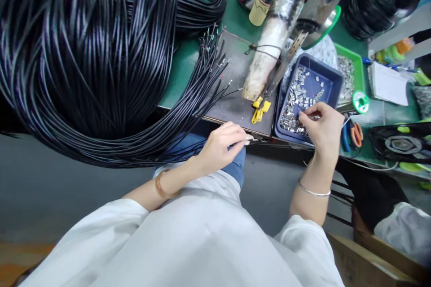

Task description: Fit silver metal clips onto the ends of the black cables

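The left hand (224, 145) is at the front edge of the bench (183, 60), fingers curled in; the right hand (321, 123) is over the near right corner of one blue tray (332, 83), thumb and forefinger nearly meeting. I cannot tell what either grips. Metal clips (296, 94), too many to count, lie in that tray at the front edge. Open room shows on one brown board (232, 110), between loose black cables (197, 85) and two yellow clips (257, 114).

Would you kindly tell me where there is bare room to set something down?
Free: dark board between black cable ends and yellow plastic pieces; green tabletop between those ends and the cable coil. Crowded: around the blue tray.
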Available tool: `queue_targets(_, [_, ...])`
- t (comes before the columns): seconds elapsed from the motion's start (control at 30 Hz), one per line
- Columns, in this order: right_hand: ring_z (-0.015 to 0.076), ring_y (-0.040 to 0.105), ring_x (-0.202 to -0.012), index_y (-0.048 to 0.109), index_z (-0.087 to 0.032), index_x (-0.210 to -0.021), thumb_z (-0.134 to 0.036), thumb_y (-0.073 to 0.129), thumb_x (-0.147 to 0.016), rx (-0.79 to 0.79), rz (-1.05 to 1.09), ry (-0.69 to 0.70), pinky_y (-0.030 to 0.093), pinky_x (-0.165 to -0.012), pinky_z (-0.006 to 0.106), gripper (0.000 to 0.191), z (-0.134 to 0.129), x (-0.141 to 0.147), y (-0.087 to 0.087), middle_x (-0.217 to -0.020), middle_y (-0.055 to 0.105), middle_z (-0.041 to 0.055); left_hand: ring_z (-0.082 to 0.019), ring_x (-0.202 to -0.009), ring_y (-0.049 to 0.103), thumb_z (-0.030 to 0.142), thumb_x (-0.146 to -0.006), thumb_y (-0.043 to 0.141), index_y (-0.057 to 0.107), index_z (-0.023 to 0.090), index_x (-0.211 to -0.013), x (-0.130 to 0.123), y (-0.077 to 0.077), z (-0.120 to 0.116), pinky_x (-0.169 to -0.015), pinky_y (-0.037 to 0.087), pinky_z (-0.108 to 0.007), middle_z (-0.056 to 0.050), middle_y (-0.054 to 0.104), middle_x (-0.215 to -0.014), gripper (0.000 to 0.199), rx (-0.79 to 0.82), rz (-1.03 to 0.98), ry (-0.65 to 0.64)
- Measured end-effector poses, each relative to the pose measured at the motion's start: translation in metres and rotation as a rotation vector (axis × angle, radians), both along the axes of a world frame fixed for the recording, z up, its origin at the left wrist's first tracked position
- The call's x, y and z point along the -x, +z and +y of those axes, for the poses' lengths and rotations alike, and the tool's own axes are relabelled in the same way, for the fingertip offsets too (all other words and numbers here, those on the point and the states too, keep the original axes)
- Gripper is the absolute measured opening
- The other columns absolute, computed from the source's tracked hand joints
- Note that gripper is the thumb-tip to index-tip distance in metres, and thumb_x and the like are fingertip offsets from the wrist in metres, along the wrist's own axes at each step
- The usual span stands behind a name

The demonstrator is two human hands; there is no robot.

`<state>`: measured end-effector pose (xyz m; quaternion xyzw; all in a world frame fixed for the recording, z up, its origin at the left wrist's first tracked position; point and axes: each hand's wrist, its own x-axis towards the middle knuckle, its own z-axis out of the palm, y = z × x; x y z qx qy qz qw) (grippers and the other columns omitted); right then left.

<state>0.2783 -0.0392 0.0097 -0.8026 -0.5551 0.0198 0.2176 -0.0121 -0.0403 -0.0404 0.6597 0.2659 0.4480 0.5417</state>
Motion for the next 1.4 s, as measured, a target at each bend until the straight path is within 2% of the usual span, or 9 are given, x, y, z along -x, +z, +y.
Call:
queue_targets(0.1, [0.0097,0.053,-0.060,0.060,-0.019,-0.067,-0.016,0.069,-0.072,-0.104,-0.047,0.012,0.043,-0.068,0.029,0.011,-0.006,0.013,-0.002,-0.067,0.062,-0.0028,-0.010,-0.061,0.059,0.017,-0.085,0.066,0.072,0.015,-0.088,0.002,0.005,0.004,-0.060,0.048,-0.023,-0.003,0.069,-0.072,0.007,0.179,-0.182,0.169])
queue_targets(0.2, [0.0112,0.056,-0.063,0.059,-0.020,-0.069,-0.015,0.067,-0.074,-0.332,0.030,0.044,0.044,-0.062,0.027,0.011,-0.012,0.036,0.000,-0.070,0.061,-0.0030,-0.005,-0.042,0.042,0.024,-0.084,0.068,0.067,0.015,-0.091,-0.001,0.009,0.010,-0.041,0.032,-0.018,0.004,0.059,-0.056,0.011,0.521,-0.355,0.092])
queue_targets(0.33, [0.0102,0.061,-0.057,0.056,-0.021,-0.072,-0.020,0.071,-0.079,-0.481,0.410,0.161,0.049,-0.051,0.026,0.016,-0.028,0.085,0.009,-0.078,0.063,-0.0030,-0.003,-0.039,0.035,0.027,-0.080,0.073,0.064,0.014,-0.093,-0.007,0.016,0.016,-0.038,0.024,-0.016,0.004,0.059,-0.053,0.020,0.682,-0.376,-0.016])
queue_targets(0.5, [0.0166,0.071,-0.084,0.064,-0.022,-0.082,-0.018,0.070,-0.084,-0.647,0.343,0.257,0.063,-0.076,0.037,0.007,-0.038,0.128,0.001,-0.089,0.068,0.0008,-0.004,-0.046,0.049,0.022,-0.076,0.076,0.064,0.012,-0.086,-0.015,0.024,0.016,-0.047,0.038,-0.015,0.003,0.062,-0.056,0.019,0.632,-0.324,0.014])
queue_targets(0.7, [0.0139,0.071,-0.086,0.071,-0.023,-0.087,-0.018,0.068,-0.086,-0.467,0.736,0.342,0.063,-0.073,0.031,0.006,-0.030,0.129,-0.020,-0.095,0.068,0.0011,-0.005,-0.056,0.055,0.021,-0.078,0.074,0.067,0.012,-0.074,-0.019,0.026,0.016,-0.058,0.047,-0.016,0.003,0.061,-0.061,0.012,0.537,-0.247,-0.017])
queue_targets(0.97, [0.0113,0.070,-0.085,0.074,-0.025,-0.086,-0.016,0.070,-0.084,-0.440,0.849,0.346,0.061,-0.073,0.025,0.010,-0.032,0.127,-0.023,-0.094,0.069,0.0000,-0.007,-0.054,0.055,0.023,-0.082,0.069,0.067,0.012,-0.076,-0.019,0.025,0.016,-0.055,0.047,-0.017,0.001,0.062,-0.060,0.012,0.442,-0.127,-0.051])
queue_targets(1.23, [0.0142,0.071,-0.088,0.073,-0.025,-0.080,-0.026,0.072,-0.082,-0.342,1.259,0.365,0.062,-0.092,0.037,0.003,-0.028,0.123,-0.032,-0.097,0.067,-0.0001,-0.008,-0.062,0.061,0.016,-0.085,0.068,0.074,0.014,-0.087,-0.023,0.015,0.006,-0.061,0.048,-0.018,-0.004,0.074,-0.077,0.006,-0.141,-0.035,0.227])
queue_targets(1.3, [0.0140,0.072,-0.085,0.072,-0.024,-0.078,-0.027,0.072,-0.082,-0.320,1.320,0.368,0.062,-0.092,0.038,0.005,-0.028,0.124,-0.033,-0.097,0.067,-0.0002,-0.008,-0.060,0.060,0.018,-0.089,0.065,0.072,0.014,-0.081,-0.022,0.017,0.007,-0.061,0.047,-0.018,-0.003,0.071,-0.070,0.012,-0.091,-0.046,0.166])
queue_targets(1.4, [0.0145,0.071,-0.088,0.072,-0.024,-0.079,-0.026,0.071,-0.083,-0.379,1.194,0.292,0.063,-0.085,0.034,0.004,-0.030,0.126,-0.029,-0.096,0.067,0.0007,-0.005,-0.047,0.048,0.032,-0.094,0.060,0.064,0.013,-0.069,-0.019,0.023,0.011,-0.049,0.039,-0.018,0.000,0.063,-0.057,0.031,0.229,-0.075,-0.069])
